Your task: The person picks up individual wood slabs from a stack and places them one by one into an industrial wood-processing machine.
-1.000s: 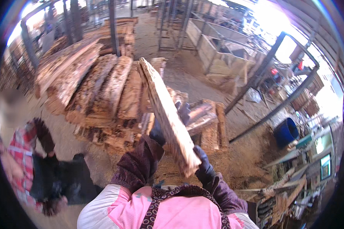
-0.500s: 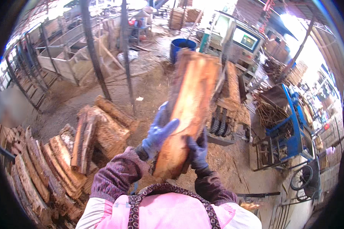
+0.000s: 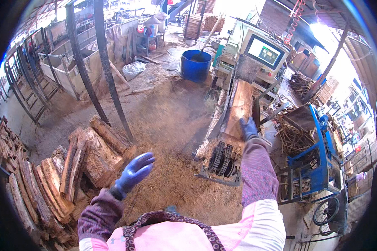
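1. Sawdust covers the shed floor (image 3: 167, 190) as I watch from afar through the head view, with a dark post (image 3: 86, 62) standing at 10 o'clock and a blue tub (image 3: 195, 67) at 12
2. At 2 o'clock I have the wooden slab (image 3: 240, 104) lying lengthwise in the feed channel of a machine (image 3: 262, 62), its far end at the housing below a lit screen (image 3: 264, 51)
3. My right hand (image 3: 249, 129), gloved in blue, touches the slab's right edge at 3 o'clock, near its closer end; I cannot tell whether the fingers grip it
4. My left hand (image 3: 134, 172), also gloved, hangs empty at 8 o'clock, fingers extended, well apart from the slab
5. Dark chains (image 3: 223, 159) show between 4 and 5 o'clock, just beyond the slab's near end
6. Piled timber (image 3: 50, 188) lies past my left hand at 8 o'clock, and a blue-framed cart (image 3: 318, 148) stands between 3 and 4
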Demonstrator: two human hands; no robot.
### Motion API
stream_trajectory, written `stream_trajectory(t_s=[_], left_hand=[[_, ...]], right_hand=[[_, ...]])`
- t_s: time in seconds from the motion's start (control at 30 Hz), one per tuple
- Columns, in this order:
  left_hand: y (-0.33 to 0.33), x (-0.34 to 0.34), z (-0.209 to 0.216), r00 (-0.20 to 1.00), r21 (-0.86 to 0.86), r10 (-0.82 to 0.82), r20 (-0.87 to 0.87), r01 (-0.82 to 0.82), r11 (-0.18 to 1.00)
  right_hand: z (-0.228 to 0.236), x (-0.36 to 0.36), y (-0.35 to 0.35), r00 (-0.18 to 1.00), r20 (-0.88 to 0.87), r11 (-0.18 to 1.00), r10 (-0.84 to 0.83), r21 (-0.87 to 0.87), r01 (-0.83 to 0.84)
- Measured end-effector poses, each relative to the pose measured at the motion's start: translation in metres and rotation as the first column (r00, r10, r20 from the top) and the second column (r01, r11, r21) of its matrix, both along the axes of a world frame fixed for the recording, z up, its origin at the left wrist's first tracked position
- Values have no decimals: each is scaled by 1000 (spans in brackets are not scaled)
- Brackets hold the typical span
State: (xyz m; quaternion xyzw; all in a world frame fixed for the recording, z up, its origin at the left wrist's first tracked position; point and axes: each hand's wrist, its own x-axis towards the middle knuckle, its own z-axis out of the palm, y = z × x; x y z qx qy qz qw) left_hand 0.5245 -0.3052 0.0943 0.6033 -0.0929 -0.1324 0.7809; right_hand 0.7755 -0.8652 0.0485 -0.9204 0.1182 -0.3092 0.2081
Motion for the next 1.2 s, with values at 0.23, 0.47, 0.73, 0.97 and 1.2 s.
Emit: stream_trajectory(t_s=[0.23, 0.47, 0.73, 0.97, 1.2], left_hand=[[114, -137, -66, 711, 265, 537, -455, -468, 843], [247, -249, -128, 490, 637, 854, -176, -605, 478], [380, -385, -17, 355, 609, 509, 784, -284, -740], [488, -444, -36, 381, 873, 803, 458, -20, -488], [527, -433, -23, 362, 969, 899, 246, -89, -229]], right_hand=[[16, -11, 130, 962, 21, 895, 271, -375, -244], [-94, -151, 398, 394, -206, 444, 896, 382, -811], [-33, -278, 693, -362, -83, -145, 928, 816, -560], [11, -404, 961, -700, -27, -1, 714, 999, -39], [-39, -451, 1157, -416, -30, -22, 909, 992, -121]])
